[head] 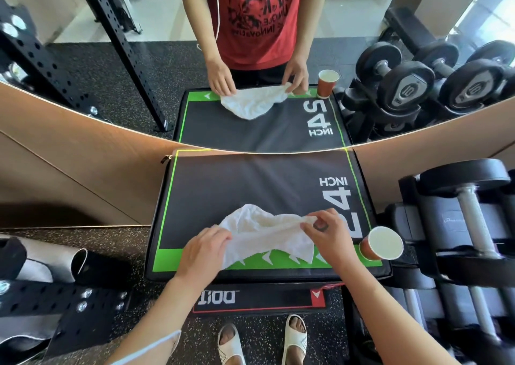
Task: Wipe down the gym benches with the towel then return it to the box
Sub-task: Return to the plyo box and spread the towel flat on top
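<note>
White sandals [262,342] sit nearest us on the speckled floor [156,309]. Just beyond them our two hands hold the towel [264,233], which lies crumpled on the near half of the black-and-green bench [250,180], its lower edge over the green strip. Our left hand [206,247] grips the towel's left side, fingers curled into the cloth. Our right hand [328,233] pinches the towel's upper right corner between thumb and fingers and lifts it slightly off the pad. A paper cup [381,243] stands upright on the bench's near right corner, just beside our right wrist. Dumbbells [468,197] rest on a rack to the right. Farther off, a mirror [83,58] on the wooden wall repeats the bench, towel and cup.
</note>
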`<state>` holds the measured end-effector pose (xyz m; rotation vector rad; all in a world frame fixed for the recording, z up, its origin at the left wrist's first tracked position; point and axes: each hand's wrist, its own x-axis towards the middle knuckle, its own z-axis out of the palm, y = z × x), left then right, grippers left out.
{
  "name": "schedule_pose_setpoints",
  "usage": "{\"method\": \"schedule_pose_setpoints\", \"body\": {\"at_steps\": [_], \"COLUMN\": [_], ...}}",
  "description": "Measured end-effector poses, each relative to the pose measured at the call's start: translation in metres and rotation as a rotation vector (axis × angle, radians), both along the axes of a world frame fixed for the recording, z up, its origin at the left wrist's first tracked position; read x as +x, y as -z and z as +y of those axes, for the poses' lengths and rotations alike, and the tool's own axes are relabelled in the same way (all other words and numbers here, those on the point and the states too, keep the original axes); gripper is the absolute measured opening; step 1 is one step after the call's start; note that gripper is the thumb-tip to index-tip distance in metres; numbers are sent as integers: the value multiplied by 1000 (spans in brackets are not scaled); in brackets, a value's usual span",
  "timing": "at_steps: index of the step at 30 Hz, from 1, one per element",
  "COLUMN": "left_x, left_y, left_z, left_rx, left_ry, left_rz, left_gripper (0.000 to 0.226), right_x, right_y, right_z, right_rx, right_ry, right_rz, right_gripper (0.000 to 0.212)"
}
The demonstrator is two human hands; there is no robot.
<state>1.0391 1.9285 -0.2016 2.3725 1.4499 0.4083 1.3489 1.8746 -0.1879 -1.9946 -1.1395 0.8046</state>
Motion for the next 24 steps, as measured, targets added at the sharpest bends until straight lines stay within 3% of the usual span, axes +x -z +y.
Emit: {"method": "schedule_pose_setpoints", "body": {"at_steps": [3,8,12,15,19,24], "left_x": [-1,9,4,1,-3,-15], "left_y": [-14,-16,4,7,7,6], "left_z": [13,4,-16,-27,-32,-30], "left_rx": [89,4,-186,-128,-58,-131], "left_ry": [-75,52,123,106,96,181], "left_rz": [-46,6,179,141,142,115], "left_gripper": [14,26,45,31,24,13], "right_x": [-1,-7,-13,-15,-14,-9], "right_y": [-6,4,21,26,26,12], "right_z": [18,25,-3,-26,-45,-51], "right_rx": [19,-294,-355,-257,-90,-283], "right_ry": [15,-70,-104,-173,-492,-600], "right_rz": [-12,-94,-199,-316,-415,-481], "right_gripper": [20,59,50,37,26,19]}}
